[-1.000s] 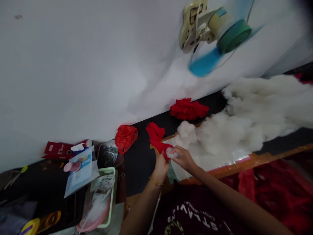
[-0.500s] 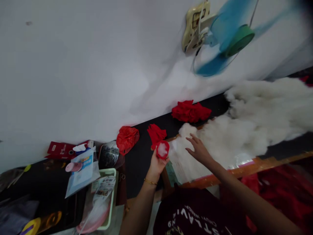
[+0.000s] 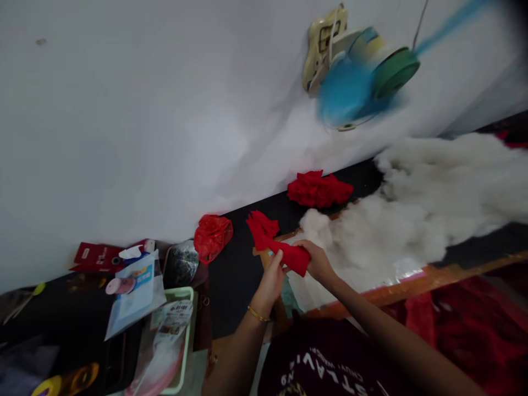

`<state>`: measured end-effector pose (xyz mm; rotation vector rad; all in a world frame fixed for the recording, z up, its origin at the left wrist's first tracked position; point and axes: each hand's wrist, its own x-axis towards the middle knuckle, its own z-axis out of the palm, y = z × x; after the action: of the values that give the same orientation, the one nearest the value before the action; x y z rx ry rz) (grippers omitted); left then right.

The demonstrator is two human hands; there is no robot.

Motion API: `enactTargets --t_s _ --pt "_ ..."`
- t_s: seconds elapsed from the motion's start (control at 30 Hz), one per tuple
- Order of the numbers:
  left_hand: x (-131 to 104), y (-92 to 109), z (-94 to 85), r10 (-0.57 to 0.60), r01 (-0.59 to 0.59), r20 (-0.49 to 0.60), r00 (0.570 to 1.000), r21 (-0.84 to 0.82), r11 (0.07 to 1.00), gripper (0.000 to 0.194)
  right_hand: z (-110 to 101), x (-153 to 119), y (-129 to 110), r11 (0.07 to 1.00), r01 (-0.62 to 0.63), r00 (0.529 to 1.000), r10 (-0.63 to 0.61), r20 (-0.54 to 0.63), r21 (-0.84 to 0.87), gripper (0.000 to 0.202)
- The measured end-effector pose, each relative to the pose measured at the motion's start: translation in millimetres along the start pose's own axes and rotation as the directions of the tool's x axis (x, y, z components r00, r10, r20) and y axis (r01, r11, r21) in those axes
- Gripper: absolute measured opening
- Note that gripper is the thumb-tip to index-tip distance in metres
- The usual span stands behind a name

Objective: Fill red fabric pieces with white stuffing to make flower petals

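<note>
A small red fabric pouch [image 3: 293, 259] is stretched sideways between my two hands above the table. My left hand [image 3: 270, 280] pinches its left end, thumb on top. At its right end my right hand [image 3: 317, 262] grips the edge of the cloth. The white filling that goes inside cannot be seen from this side. Just behind lies another crumpled red cloth piece [image 3: 260, 226], close to the pouch. Right of my hands a mound of fluffy white stuffing [image 3: 383, 231] spreads along the table, with a small tuft [image 3: 315, 224] at its near left end.
Red cloth pieces [image 3: 319, 188] are heaped by the wall. Leftward are a red plastic bag [image 3: 213, 236], a pale green basket [image 3: 188, 330] and a clear packet [image 3: 142, 286]. A blue-bladed fan [image 3: 350, 91] spins on the wall. Red fabric [image 3: 466, 324] lies below the table edge.
My right hand has come left from the stuffing and taken hold of the red pouch. The pouch has turned from its open, white-filled end facing up to lying sideways between both hands.
</note>
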<state>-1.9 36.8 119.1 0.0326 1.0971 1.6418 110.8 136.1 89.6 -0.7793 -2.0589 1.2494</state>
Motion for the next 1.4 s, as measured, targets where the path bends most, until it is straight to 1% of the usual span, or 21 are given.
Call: enactTargets --t_s 0.07,0.13,0.2,0.23,0.27,0.3,0.33,0.4,0.5,0.6,0.7,0.8,0.87,0.93,1.03,1.13,1.23,1.33,1.4 --pt "1.3 4.7 -2.5 0.022 -0.022 -0.027 0.999 0.002 1.000 0.038 0.5 -2.6 -1.7 0.998 0.051 0.999 -0.051 -0.010 -0.048 0.027" --pt "5.0 7.9 -4.9 0.037 -0.039 -0.088 0.995 -0.020 0.999 0.031 2.9 -4.1 -7.8 0.989 0.116 0.993 -0.118 -0.023 -0.089 0.032" --pt "10.2 8.1 -6.6 0.037 -0.048 -0.163 0.986 -0.064 0.997 0.024 4.6 -5.4 -15.0 0.980 0.150 0.978 -0.166 -0.123 -0.128 0.034" --pt "12.7 7.3 -7.3 0.032 -0.050 -0.209 0.978 -0.085 0.995 0.021 4.4 -6.4 -18.0 0.976 0.151 0.967 -0.178 -0.180 -0.155 0.031" --pt "14.7 6.2 -7.8 0.029 -0.056 -0.250 0.968 -0.102 0.993 0.019 3.5 -7.7 -20.2 0.970 0.148 0.959 -0.188 -0.211 -0.190 0.024" --pt "16.1 4.8 -8.1 0.029 -0.063 -0.281 0.959 -0.112 0.992 0.018 1.9 -9.2 -21.4 0.961 0.148 0.959 -0.197 -0.205 -0.234 0.016" --pt "16.7 3.4 -8.1 0.032 -0.069 -0.293 0.956 -0.116 0.991 0.017 0.2 -10.9 -21.5 0.947 0.154 0.965 -0.205 -0.165 -0.282 0.010" --pt "15.3 0.7 -6.8 0.037 -0.069 -0.262 0.964 -0.116 0.991 0.017 -2.3 -14.0 -19.2 0.912 0.162 0.981 -0.191 -0.040 -0.377 0.015" --pt "8.7 -2.7 -1.1 0.011 -0.029 -0.173 0.985 -0.102 0.994 0.018 -0.5 -16.0 -12.9 0.866 0.109 0.993 -0.068 0.100 -0.488 0.021" --pt "2.3 -5.3 5.3 -0.002 -0.007 -0.114 0.993 -0.085 0.996 0.021 4.6 -13.9 -9.3 0.837 0.071 0.975 0.056 0.214 -0.542 0.019" --pt "-0.6 -7.5 7.3 -0.015 0.009 -0.105 0.994 -0.060 0.998 0.021 7.5 -10.4 -11.5 0.856 0.073 0.966 0.067 0.250 -0.512 0.019" --pt "-0.4 -10.1 4.3 -0.033 0.027 -0.160 0.987 -0.038 0.999 0.018 8.2 -9.5 -16.4 0.857 0.059 0.967 0.077 0.241 -0.512 0.016" --pt "1.1 -12.2 0.8 -0.020 0.012 -0.203 0.979 -0.036 0.999 0.019 8.5 -12.1 -18.6 0.845 0.045 0.973 0.085 0.217 -0.533 0.017" --pt "3.7 -14.3 -2.8 -0.003 -0.005 -0.231 0.973 -0.037 0.999 0.018 8.8 -16.8 -18.9 0.862 0.050 0.983 0.046 0.175 -0.505 0.022" --pt "8.7 -15.9 -7.6 -0.009 -0.003 -0.249 0.969 -0.046 0.999 0.013 8.8 -24.0 -16.5 0.913 0.079 0.994 -0.044 0.095 -0.400 0.027" --pt "11.9 -14.8 -11.0 -0.031 0.013 -0.237 0.971 -0.080 0.997 0.010 8.2 -26.6 -13.9 0.938 0.082 0.996 -0.066 0.059 -0.338 0.024" --pt "11.4 -11.4 -13.2 -0.087 0.069 -0.188 0.978 -0.100 0.993 0.014 5.3 -26.3 -14.9 0.954 0.062 0.996 -0.042 0.073 -0.293 0.023" --pt "8.6 -6.7 -14.5 -0.122 0.100 -0.169 0.978 -0.134 0.986 0.016 -3.9 -27.7 -21.5 0.979 0.035 0.997 -0.020 0.080 -0.200 0.022" --pt "6.8 -3.6 -14.3 -0.121 0.092 -0.151 0.981 -0.187 0.978 0.017 -13.3 -29.6 -28.2 0.986 0.003 0.999 0.004 0.041 -0.166 0.029"
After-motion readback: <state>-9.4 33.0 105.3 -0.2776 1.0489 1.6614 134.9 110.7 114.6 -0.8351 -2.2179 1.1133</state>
